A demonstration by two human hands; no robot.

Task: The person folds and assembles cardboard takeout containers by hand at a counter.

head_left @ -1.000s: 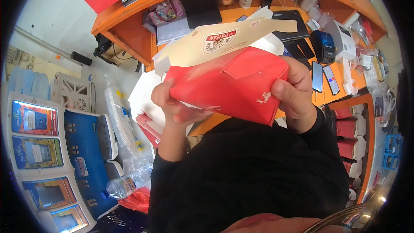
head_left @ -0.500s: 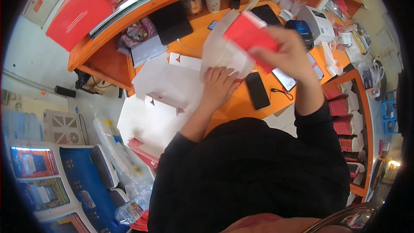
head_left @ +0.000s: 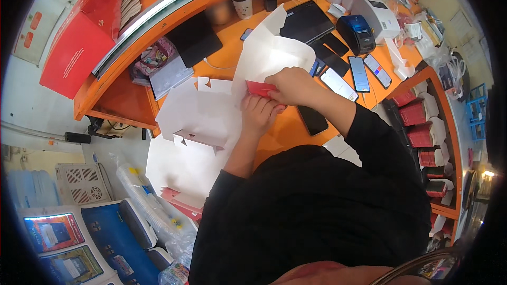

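Observation:
A cardboard carton (head_left: 274, 55), white inside and red outside, stands partly folded on the orange desk in front of me. My right hand (head_left: 297, 87) is closed on its near end, next to a small red flap (head_left: 260, 88). Against the lower edge of that flap, my left hand (head_left: 259, 115) has its fingers bent and gripping the card. The fingertips of the right hand are partly hidden by the hand itself. Left of the carton lie unfolded white carton sheets (head_left: 193, 108), overlapping each other.
Several phones lie right of the carton, including a black phone (head_left: 312, 120) and a white-screened phone (head_left: 338, 83). Behind them are a black tablet (head_left: 307, 22), a card terminal (head_left: 356, 34) and a white printer (head_left: 376, 17). Folded red boxes (head_left: 420, 111) fill a shelf at right.
My right hand has come down and left from above the desk to the carton's near end. The left hand's spread fingers have bent round the card. The carton's far side now stands up.

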